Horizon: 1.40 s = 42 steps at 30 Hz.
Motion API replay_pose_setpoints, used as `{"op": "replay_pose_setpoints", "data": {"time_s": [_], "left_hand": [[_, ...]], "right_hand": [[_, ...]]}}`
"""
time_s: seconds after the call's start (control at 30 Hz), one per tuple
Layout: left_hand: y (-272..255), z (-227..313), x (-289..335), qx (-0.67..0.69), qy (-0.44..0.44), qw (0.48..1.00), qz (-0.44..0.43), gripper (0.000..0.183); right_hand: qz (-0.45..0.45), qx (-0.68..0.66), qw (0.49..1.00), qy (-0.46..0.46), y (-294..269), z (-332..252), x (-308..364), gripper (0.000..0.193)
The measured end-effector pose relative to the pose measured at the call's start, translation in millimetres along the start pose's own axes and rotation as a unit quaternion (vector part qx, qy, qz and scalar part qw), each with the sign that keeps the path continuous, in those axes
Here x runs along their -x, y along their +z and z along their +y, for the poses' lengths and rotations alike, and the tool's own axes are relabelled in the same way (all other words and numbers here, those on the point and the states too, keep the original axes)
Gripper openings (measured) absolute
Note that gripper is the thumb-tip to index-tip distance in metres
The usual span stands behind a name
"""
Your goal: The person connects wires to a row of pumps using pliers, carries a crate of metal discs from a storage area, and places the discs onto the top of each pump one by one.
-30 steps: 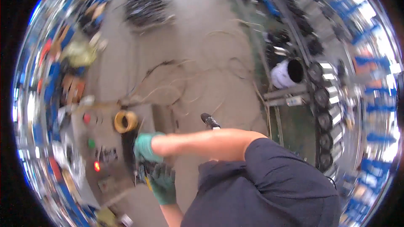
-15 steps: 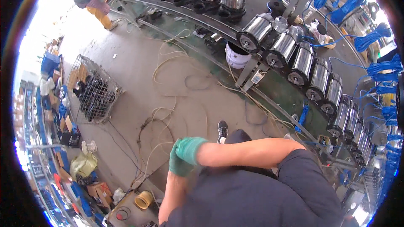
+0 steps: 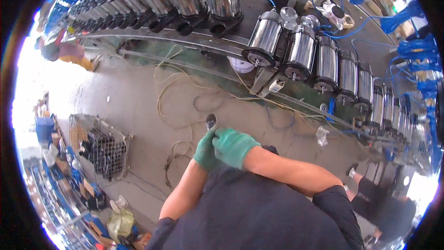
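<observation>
- Workshop floor below me, a row of steel pumps along the conveyor.
- My left hand and right hand, gloved, are clasped together; I cannot tell whether either holds anything.
- I judge I'm between steps; next comes reaching for a pump.

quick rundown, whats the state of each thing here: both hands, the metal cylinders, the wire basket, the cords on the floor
left hand: gloved green, pressed against the right hand
right hand: gloved green, fingers curled, whether it holds anything cannot be told
metal cylinders: lying side by side along the line
wire basket: upright on the floor, partly filled with dark parts
cords: loose, looped across the floor
</observation>
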<state>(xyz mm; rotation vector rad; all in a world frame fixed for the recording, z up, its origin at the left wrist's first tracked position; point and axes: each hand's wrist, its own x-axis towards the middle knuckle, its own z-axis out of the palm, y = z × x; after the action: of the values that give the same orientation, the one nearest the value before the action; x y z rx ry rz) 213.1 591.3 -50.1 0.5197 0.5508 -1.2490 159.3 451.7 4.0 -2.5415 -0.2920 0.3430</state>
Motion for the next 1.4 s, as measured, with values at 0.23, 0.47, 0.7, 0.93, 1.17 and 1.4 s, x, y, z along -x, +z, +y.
{"op": "replay_pose_setpoints", "data": {"time_s": [0.23,0.47,0.7,0.93,1.17,1.4], "left_hand": [[-1,118,-49,-0.292,0.047,0.943,-0.152,0.036],[22,181,-62,-0.371,-0.058,0.918,-0.124,0.043],[24,203,-82,-0.407,-0.072,0.904,-0.11,0.038],[36,213,-98,-0.383,-0.106,0.91,-0.116,0.033],[19,214,-121,-0.305,-0.179,0.928,-0.119,0.033],[14,223,-129,-0.29,-0.213,0.928,-0.096,0.029]], "right_hand": [[0.095,0.121,0.962,0.224,-34,11,-64,0.013],[0.107,0.065,0.92,0.372,-23,7,-108,0.019],[0.076,0.038,0.916,0.392,-39,18,-128,0.014],[0.132,0.001,0.908,0.397,-38,30,-131,0.015],[0.259,-0.019,0.883,0.391,-9,49,-135,0.021],[0.366,-0.182,0.832,0.376,-30,41,-132,0.018]]}}
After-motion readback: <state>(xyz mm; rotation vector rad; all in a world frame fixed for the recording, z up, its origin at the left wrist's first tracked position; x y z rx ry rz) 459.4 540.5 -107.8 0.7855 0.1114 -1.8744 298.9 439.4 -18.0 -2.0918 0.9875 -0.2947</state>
